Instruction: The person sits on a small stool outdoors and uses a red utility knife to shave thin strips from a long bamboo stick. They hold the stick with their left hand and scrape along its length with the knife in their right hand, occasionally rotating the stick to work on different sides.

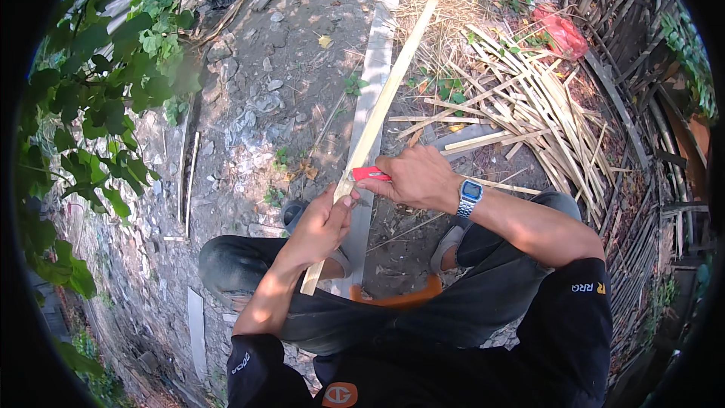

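Note:
A long pale wooden strip (pixel 393 83) lies slantwise before me, its far end up and to the right, its near end between my knees. My left hand (pixel 319 230) is closed round its lower part, thumb on top. Just beyond that thumb, my right hand (pixel 419 177) grips a red-handled cutter knife (pixel 371 174). The knife's front end is against the strip, though its blade is mostly hidden. Under the strip, a grey plank (pixel 374 60) runs away from me along the ground.
Many loose strips lie in a pile (pixel 536 98) at the right, near thin shavings (pixel 457 9) and a red plastic bag (pixel 563 34). Leafy branches (pixel 98 98) hang at the left. Between my legs shows an orange seat (pixel 400 297). Stones and rubble (pixel 253 106) cover the ground.

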`<state>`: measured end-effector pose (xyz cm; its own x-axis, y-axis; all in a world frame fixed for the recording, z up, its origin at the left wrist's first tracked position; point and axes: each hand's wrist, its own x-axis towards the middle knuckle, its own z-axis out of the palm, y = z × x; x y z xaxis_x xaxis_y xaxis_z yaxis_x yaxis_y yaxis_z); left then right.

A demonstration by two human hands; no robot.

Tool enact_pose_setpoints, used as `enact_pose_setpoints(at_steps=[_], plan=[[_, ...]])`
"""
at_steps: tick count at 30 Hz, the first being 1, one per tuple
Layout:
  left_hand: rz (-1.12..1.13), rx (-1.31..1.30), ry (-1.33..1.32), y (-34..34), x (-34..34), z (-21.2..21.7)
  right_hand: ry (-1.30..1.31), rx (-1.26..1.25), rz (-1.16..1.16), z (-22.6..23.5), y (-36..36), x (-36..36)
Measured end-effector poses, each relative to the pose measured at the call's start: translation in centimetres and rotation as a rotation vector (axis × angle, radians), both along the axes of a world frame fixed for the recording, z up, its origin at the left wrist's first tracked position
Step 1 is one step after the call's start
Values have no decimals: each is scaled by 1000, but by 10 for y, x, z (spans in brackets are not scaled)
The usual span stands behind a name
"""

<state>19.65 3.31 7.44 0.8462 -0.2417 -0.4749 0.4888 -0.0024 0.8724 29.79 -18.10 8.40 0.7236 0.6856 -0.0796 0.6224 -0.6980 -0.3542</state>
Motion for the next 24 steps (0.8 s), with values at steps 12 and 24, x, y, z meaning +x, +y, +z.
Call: enact_pose_setpoints(at_steps=[12, 24], plan=[[-255, 113, -28, 22, -39, -1, -43, 68, -843, -13, -164, 142], [-304, 48, 18, 24, -41, -10, -419, -102, -675, -31, -191, 131]])
